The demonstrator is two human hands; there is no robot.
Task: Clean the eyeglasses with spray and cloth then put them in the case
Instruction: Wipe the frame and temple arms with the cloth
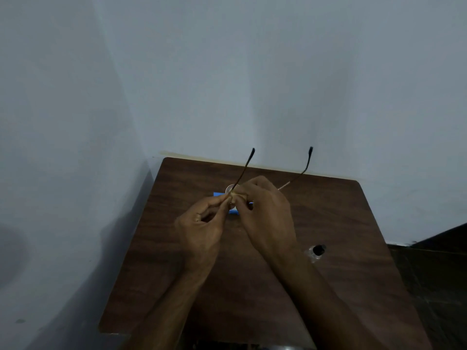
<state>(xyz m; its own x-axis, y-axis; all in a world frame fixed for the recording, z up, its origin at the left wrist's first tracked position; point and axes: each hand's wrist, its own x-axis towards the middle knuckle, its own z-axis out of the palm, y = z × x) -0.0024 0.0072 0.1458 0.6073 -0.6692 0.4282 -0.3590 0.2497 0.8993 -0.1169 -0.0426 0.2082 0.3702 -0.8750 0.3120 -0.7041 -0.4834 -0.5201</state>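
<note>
Here, both forearms enter from 6 o'clock and converge above the middle of a dark brown wood-grain worktop (pixel 341 223). The left hand (pixel 202 223) is raised with its back to the camera. Its thumb and forefinger are pressed together on the near corner of the thin wire-framed eyeglasses with dark-tipped temples (pixel 246 168), and its other fingers are curled into the palm. The right hand (pixel 265 210) comes in from 5 o'clock, knuckles uppermost, its fingers bent and closed on a small pale beige cloth (pixel 238 197) held against the front of the frame.

The eyeglasses are in the air between the two hands, clear of the worktop. Both temples are unfolded and point toward 12 o'clock, their tips showing against the pale blue-grey wall (pixel 227 84).

The right hand covers most of the frame front. Only part of one round lens shows, at 11 o'clock from the right knuckles. A flat bright blue object (pixel 233 211) lies on the worktop beneath the hands. Only slivers of it show, so it cannot be identified.

At 4 o'clock from the hands a small clear bottle with a dark cap (pixel 318 250) stands upright on the worktop, well apart from them. It is seen from above, and any label is too small to read. Dark flooring (pixel 434 274) shows at 3 o'clock.
</note>
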